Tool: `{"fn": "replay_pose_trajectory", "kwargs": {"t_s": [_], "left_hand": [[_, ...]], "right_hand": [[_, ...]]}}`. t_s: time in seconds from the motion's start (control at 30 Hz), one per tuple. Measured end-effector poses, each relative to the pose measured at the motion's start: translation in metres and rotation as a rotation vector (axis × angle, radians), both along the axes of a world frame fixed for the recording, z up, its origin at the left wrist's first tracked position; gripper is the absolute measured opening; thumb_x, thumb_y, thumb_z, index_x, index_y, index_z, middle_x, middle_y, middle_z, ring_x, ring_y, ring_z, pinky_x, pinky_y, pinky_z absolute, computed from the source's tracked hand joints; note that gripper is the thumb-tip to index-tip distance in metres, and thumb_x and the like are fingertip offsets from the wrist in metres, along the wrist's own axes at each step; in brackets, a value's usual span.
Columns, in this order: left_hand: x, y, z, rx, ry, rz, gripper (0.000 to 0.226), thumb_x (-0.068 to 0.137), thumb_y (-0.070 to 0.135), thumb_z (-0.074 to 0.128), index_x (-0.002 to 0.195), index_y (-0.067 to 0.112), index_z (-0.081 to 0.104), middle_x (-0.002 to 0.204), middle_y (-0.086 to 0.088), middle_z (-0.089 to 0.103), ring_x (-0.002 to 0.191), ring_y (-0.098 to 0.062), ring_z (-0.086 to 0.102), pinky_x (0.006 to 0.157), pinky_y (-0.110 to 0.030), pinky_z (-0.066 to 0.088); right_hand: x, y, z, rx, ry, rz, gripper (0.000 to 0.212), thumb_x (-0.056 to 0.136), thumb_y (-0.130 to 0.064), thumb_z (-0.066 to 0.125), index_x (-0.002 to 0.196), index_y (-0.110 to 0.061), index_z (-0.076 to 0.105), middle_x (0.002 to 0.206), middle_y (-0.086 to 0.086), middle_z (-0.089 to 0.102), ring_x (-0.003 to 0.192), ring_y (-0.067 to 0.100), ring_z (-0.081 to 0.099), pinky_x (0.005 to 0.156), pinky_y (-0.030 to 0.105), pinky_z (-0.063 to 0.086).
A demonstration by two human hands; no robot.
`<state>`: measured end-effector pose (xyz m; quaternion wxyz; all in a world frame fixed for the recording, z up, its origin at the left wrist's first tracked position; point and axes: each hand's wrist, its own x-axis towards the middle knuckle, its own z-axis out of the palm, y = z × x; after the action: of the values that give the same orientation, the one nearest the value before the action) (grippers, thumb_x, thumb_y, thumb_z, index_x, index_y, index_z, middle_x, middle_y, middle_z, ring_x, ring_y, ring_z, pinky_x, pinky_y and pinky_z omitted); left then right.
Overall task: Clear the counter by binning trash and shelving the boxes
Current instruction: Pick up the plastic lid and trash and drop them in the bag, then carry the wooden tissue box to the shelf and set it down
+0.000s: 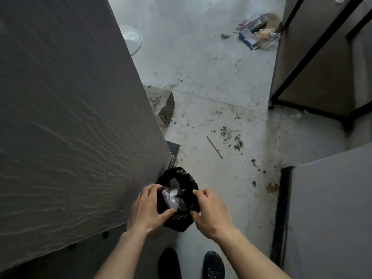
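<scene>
A black plastic trash bag [184,181] lines a small bin on the floor beside a grey wall. Its mouth is open, and pale crumpled trash [172,198] lies inside it. My left hand [148,208] grips the bag's left rim, thumb over the edge. The right rim is held by my right hand [209,212], whose fingers pinch the plastic. Both hands hold the bag's mouth spread apart. The bin itself is mostly hidden by the bag and my hands.
A grey textured wall [70,117] fills the left. Dirt crumbs and a thin stick [214,147] lie on the concrete floor. Litter and wrappers [259,33] sit at the far right by a black-framed cabinet [314,57]. A grey panel [330,208] stands at right. My shoes [213,264] are below.
</scene>
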<state>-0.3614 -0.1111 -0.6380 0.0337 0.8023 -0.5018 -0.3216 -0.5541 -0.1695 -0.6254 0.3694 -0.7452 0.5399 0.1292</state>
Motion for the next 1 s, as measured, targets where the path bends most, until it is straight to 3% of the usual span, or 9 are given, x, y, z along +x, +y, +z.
{"fn": "replay_pose_trajectory", "kwargs": {"t_s": [0.17, 0.37, 0.63, 1.0], "left_hand": [[-0.001, -0.005, 0.065, -0.076, -0.059, 0.000, 0.074, 0.077, 0.056, 0.071, 0.139, 0.026, 0.045, 0.136, -0.001, 0.050, 0.126, -0.023, 0.051, 0.103, -0.036, 0.044], [-0.015, -0.025, 0.174, -0.152, -0.166, -0.098, 0.095, 0.077, 0.075, 0.056, 0.154, 0.028, 0.026, 0.160, 0.001, 0.031, 0.148, -0.019, 0.027, 0.120, -0.037, 0.026], [-0.046, -0.034, 0.331, -0.245, -0.245, -0.229, 0.103, 0.072, 0.081, 0.054, 0.156, 0.033, 0.017, 0.165, 0.002, 0.022, 0.152, -0.021, 0.018, 0.124, -0.042, 0.015], [-0.070, 0.005, 0.510, -0.425, -0.229, -0.412, 0.102, 0.072, 0.078, 0.059, 0.156, 0.037, 0.019, 0.164, 0.003, 0.025, 0.149, -0.021, 0.024, 0.120, -0.040, 0.024]], "right_hand": [[-0.017, -0.009, 0.060, -0.033, 0.011, 0.019, 0.055, 0.094, -0.032, 0.059, 0.146, -0.022, 0.044, 0.137, 0.005, 0.051, 0.126, 0.030, 0.053, 0.099, 0.044, 0.051], [-0.023, -0.025, 0.163, -0.163, 0.001, 0.088, 0.057, 0.097, -0.041, 0.057, 0.148, -0.023, 0.040, 0.140, 0.005, 0.047, 0.130, 0.030, 0.048, 0.096, 0.046, 0.053], [-0.043, -0.032, 0.322, -0.377, 0.013, 0.101, 0.065, 0.097, -0.045, 0.058, 0.153, -0.023, 0.033, 0.146, 0.009, 0.044, 0.134, 0.033, 0.044, 0.102, 0.048, 0.049], [-0.073, 0.020, 0.501, -0.598, 0.097, 0.050, 0.071, 0.096, -0.047, 0.060, 0.157, -0.024, 0.031, 0.153, 0.009, 0.042, 0.139, 0.033, 0.043, 0.110, 0.048, 0.045]]}}
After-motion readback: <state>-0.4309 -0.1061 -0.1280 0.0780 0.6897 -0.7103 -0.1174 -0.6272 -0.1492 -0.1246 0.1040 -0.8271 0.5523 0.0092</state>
